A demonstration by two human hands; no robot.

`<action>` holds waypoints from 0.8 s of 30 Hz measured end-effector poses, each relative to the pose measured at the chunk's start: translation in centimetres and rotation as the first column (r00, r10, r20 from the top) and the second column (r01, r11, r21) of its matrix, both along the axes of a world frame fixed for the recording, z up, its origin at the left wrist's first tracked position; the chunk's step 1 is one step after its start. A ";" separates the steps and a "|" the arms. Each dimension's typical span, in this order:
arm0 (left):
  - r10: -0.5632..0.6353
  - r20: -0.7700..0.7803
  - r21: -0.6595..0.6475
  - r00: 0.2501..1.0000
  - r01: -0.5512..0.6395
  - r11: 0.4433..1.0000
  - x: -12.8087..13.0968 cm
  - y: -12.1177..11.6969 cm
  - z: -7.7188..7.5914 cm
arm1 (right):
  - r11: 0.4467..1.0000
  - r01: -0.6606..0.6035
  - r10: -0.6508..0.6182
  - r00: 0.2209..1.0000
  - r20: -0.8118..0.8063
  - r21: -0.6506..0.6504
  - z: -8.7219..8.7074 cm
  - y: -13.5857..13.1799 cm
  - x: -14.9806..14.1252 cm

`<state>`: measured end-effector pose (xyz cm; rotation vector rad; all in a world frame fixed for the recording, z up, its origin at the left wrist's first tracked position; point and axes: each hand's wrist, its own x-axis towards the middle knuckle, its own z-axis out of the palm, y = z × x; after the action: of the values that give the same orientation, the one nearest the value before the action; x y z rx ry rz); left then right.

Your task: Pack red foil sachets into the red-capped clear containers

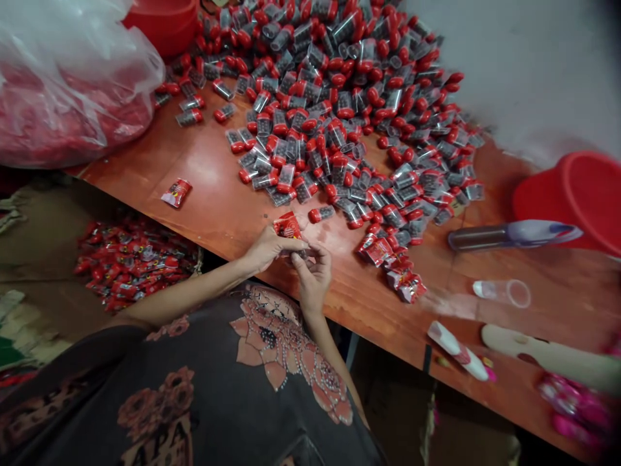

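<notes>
My left hand [272, 249] and my right hand [313, 278] meet over the edge of the orange-brown wooden table [208, 175]. A red foil sachet [287, 226] sticks up from my left fingers. My right fingers pinch close beneath it, around something small and partly hidden. A large heap of small clear tubes with red caps and dark contents [330, 110] lies just beyond my hands. A small pile of red sachets [391, 268] sits to the right, and one lone sachet [176, 192] lies to the left.
A clear bag of red sachets [63, 97] and a red basin [162, 26] stand at the far left. Below the table edge, loose sachets [136, 265] lie on cardboard. A red bucket [572, 200], lying bottle [514, 234] and clear cup [502, 292] occupy the right.
</notes>
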<state>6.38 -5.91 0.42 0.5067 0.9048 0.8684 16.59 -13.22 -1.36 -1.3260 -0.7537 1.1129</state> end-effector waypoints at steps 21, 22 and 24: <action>0.061 0.140 -0.022 0.988 -0.059 0.998 0.5 0.2 -1.5 | 0.973 0.204 -0.192 0.975 0.108 -0.111 -2.8 1.4 3.9; 0.080 0.150 -0.045 0.985 -0.074 0.996 0.2 0.5 -1.7 | 0.964 0.232 -0.215 0.967 0.136 -0.128 -3.2 1.3 4.7; 0.107 0.146 -0.101 0.984 -0.092 0.991 -0.5 1.1 -1.9 | 0.946 0.285 -0.249 0.944 0.215 -0.158 -3.8 1.0 6.5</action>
<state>5.87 -4.86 -1.48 0.3121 0.8331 0.9376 23.07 -12.19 -5.19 -1.6604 -0.5951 0.8600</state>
